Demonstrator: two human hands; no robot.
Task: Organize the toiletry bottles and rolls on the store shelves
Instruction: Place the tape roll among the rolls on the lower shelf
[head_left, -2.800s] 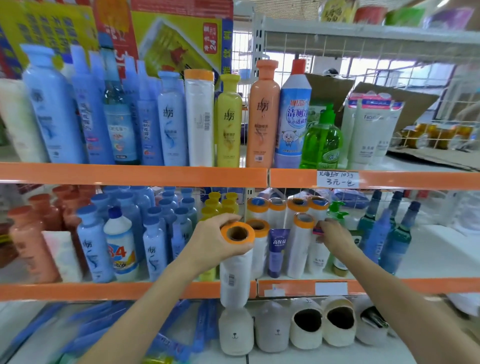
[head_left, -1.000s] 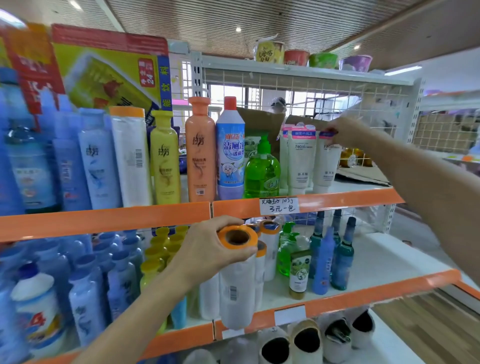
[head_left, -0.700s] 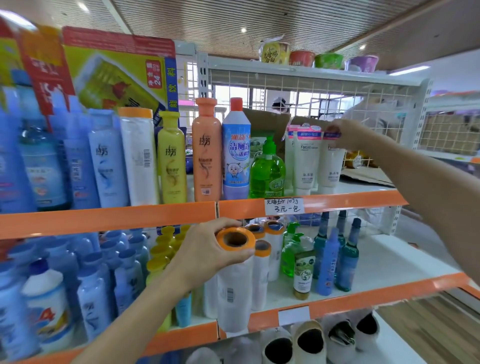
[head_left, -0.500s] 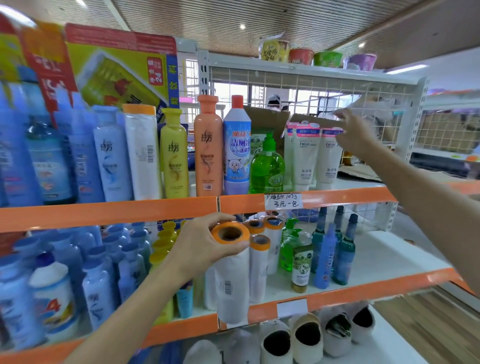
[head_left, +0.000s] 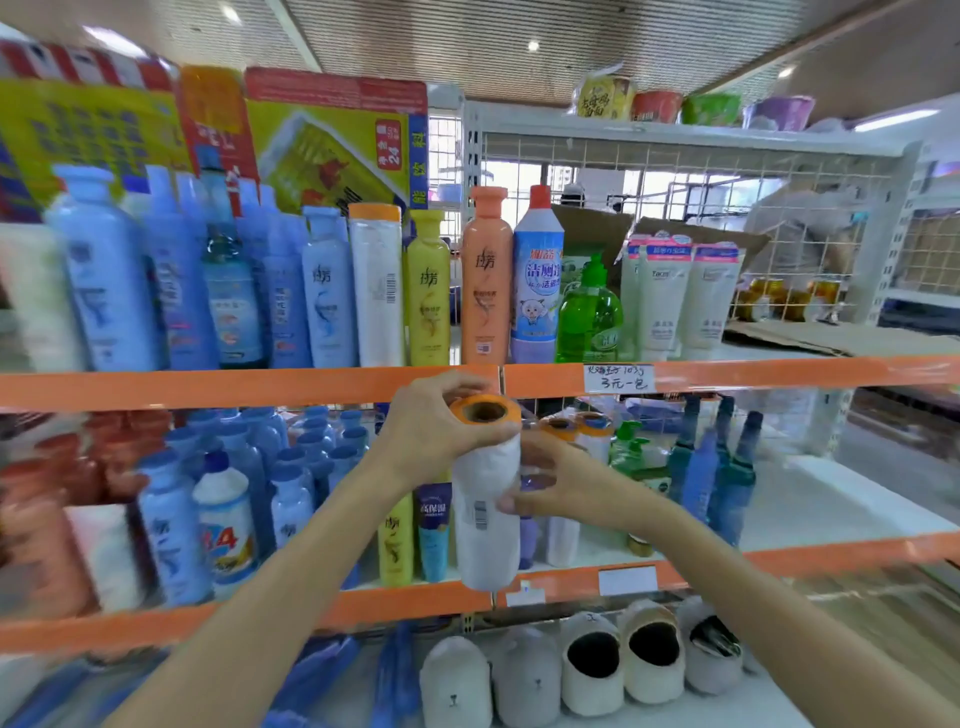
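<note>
While left hand (head_left: 441, 436) grips the roll (head_left: 485, 540) by its orange top and right hand (head_left: 563, 491) clasps its middle, a swing could topple bottles (head_left: 396, 540) just behind them.

Free shelf (head_left: 831, 499) right of teal bottles (head_left: 730, 470)

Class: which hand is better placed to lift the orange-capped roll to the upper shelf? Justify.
Probably left. The left hand wraps the roll at its orange top, nearest the upper shelf; the right hand grips lower.
</note>
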